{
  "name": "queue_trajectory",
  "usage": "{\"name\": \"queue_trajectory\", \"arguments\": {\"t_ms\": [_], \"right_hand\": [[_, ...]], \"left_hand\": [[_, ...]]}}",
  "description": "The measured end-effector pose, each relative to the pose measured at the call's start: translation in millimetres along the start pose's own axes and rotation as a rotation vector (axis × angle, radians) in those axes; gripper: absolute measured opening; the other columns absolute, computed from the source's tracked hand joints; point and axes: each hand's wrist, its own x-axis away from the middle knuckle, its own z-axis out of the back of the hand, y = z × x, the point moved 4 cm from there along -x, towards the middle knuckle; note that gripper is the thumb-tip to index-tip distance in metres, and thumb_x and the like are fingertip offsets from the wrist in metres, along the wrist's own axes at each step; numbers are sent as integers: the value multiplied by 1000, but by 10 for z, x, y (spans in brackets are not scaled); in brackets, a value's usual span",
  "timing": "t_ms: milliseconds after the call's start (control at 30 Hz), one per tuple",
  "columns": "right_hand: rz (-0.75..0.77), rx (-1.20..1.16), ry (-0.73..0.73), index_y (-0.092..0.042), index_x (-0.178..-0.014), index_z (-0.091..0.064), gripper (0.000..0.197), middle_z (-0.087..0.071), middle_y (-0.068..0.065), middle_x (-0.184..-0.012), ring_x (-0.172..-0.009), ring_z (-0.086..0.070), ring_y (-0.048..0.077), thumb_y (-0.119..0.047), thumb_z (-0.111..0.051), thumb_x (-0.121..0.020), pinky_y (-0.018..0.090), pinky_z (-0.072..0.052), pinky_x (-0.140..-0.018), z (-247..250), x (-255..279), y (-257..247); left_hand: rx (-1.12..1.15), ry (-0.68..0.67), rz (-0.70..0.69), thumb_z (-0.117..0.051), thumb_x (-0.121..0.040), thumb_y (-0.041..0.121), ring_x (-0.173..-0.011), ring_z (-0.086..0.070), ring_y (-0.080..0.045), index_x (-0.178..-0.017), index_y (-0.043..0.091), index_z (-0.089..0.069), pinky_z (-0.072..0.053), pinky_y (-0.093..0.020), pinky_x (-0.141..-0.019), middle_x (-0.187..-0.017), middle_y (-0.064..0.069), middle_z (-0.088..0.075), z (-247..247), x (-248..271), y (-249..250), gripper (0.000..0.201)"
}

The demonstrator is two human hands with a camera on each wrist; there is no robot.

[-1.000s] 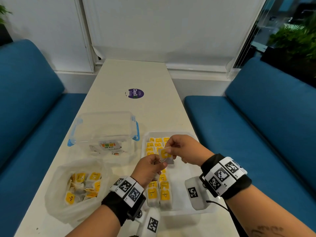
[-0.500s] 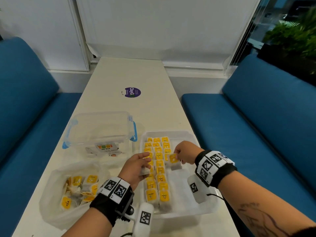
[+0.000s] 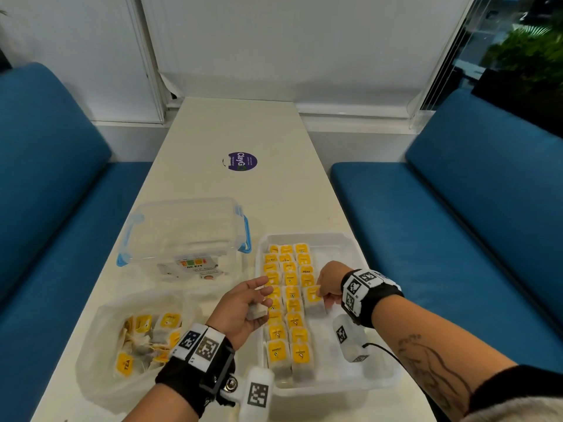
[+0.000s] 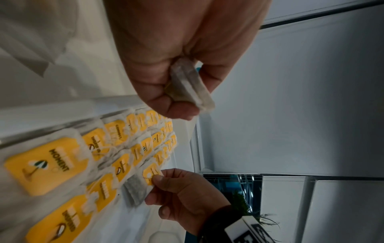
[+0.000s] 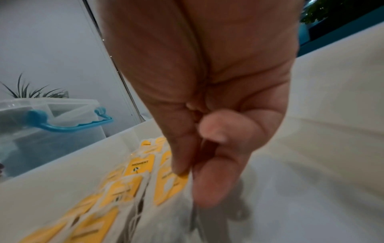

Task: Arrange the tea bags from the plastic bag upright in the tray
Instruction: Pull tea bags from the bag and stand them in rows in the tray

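The right hand (image 3: 328,281) is pinching a tea bag (image 3: 314,298) at its fingertips inside the tray (image 3: 377,373); the left hand (image 3: 243,306) is gripping another bag (image 3: 256,312) in its palm.

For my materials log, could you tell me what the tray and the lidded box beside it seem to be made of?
The tray looks like translucent, frosted white plastic: the table shows dimly through its rim. The lidded box looks like clear glossy plastic with blue clip handles; its contents show through.
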Motion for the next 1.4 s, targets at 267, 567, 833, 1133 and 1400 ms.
{"name": "queue_trajectory", "arguments": {"t_ms": [267,567,833,1133,1400], "right_hand": [[-24,159,4,-10,-75,-53,23,-63,5,-75,-70,-63,21,-25,-66,-86,27,-52,-66,-79,-37,-65],[407,-225,356,-20,-79,-54,16,-56,-5,-66,-54,-55,7,-17,-69,-83,14,-39,-48,432,667,-348],[777,21,211,-21,-120,-57,56,-52,-12,-98,-80,-45,-1,-12,-79,-69,10,-41,-73,-165,1060,-636],[554,-633,269,-18,-70,-58,22,-57,1,-62,-50,-54,6,0,-67,-79,15,-38,-44,-101,804,-334],[484,-554,141,-13,-100,-62,30,-62,2,-89,-77,-57,14,-3,-72,-74,25,-50,-60,-181,793,-329]], "left_hand": [[33,-27,22,-38,-89,-7,-67,-54,-15,-103,11,-58,-49,-21,-47,-93,-6,-61,-81,9,-9,31],[242,-37,34,-34,-92,-5,-72,-55,-21,-116,5,-54,-55,-25,-49,-97,-13,-59,-278,19,98,33],[377,-147,11,-37,-91,19,-61,-66,-22,-95,7,-60,-53,-27,-51,-80,-11,-60,-450,87,145,27],[148,-145,-67,-42,-90,-4,-75,-66,-23,-99,2,-62,-58,-27,-64,-83,-13,-68,-364,107,33,23],[-265,46,-340,-58,-84,-9,-56,-53,-11,-98,5,-65,-48,-15,-51,-66,-4,-59,-244,97,185,21]]}}
